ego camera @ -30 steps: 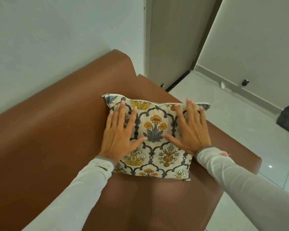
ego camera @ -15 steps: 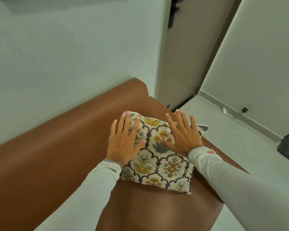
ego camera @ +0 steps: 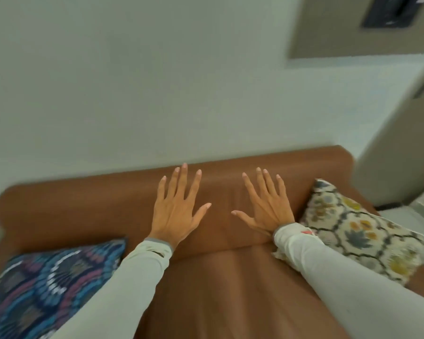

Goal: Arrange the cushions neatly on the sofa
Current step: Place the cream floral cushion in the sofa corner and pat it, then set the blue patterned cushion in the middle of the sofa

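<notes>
Cushions lie at both ends of the brown leather sofa [ego camera: 230, 289], and our hands hover between them over its bare middle. We hold our left hand [ego camera: 176, 211] flat and fully spread, palm down, fingers pointing toward the backrest, and it grips nothing. Our right hand [ego camera: 264, 206] mirrors it, fingers fanned wide and thumb angled inward, also holding nothing. The two thumbs point at each other with a gap of bare leather between them. We cannot tell whether the palms touch the backrest or float just off it.

The cream square cushion with yellow flowers and a dark grey lattice print [ego camera: 357, 231] sits to the right of our right hand, leaning tilted against the backrest at the sofa's right end. Our right forearm in its pale grey sleeve [ego camera: 340, 277] crosses in front of the cushion's lower left corner, so the wrist is just beside its edge, while the fingers themselves are clear of the fabric.

The dark blue cushion with pink and white scalloped fan patterns [ego camera: 39, 289] lies at the sofa's left end, low in our view. It is below and to the left of our left hand, with the left sleeve passing along its right edge; that hand is apart from it.

Behind the sofa rises a plain pale wall [ego camera: 132, 81]. The whole view is somewhat blurred.
</notes>
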{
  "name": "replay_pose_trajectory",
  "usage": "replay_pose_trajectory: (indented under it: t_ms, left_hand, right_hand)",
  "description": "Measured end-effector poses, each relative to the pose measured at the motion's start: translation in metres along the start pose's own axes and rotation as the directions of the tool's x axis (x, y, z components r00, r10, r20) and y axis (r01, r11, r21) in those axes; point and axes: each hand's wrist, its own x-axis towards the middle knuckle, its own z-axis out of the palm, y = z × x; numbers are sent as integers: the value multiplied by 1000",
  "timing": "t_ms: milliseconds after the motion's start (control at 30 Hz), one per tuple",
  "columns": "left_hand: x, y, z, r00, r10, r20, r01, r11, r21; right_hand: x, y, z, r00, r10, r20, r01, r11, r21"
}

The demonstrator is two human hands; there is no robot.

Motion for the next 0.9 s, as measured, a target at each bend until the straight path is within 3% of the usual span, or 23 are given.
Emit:
replay_pose_trajectory:
  t_ms: [267,400,467,533,600,667,700,767,833,900]
  left_hand:
    - [-207,-197,-11,936,-345,74,331,931,156]
    - [-302,-260,-2,849,-502,167,473,861,186]
    - [-338,-282,10,764,-601,233,585,798,142]
    - [-362,-297,19,602,-722,341,747,660,77]
    - [-378,-314,32,432,-764,479,869,495,6]
    - [-388,-327,46,321,-723,612,939,326,-108]
    - [-392,-330,54,292,-681,672,955,243,-169]
    - [-396,-333,70,300,-624,722,952,142,-272]
    - [-396,-334,80,312,-646,697,933,71,-352]
    - [-388,-334,76,284,-689,667,918,-7,-397]
  right_hand:
    - [8,-251,18,941,-337,-12,337,938,77]
    - [-18,-352,53,922,-379,80,357,912,203]
    - [-36,-389,69,941,-295,167,243,931,272]
    - [-49,-413,92,910,-157,383,-8,919,394]
    - [-53,-429,114,819,-114,563,-296,756,583]
    - [-57,-438,130,766,-130,630,-489,519,701]
    - [-58,-439,134,765,-123,632,-530,437,726]
    - [-58,-439,139,791,-83,606,-549,338,764]
    - [-56,-435,140,822,-53,567,-535,268,801]
    - [-52,-427,142,830,-41,557,-536,219,815]
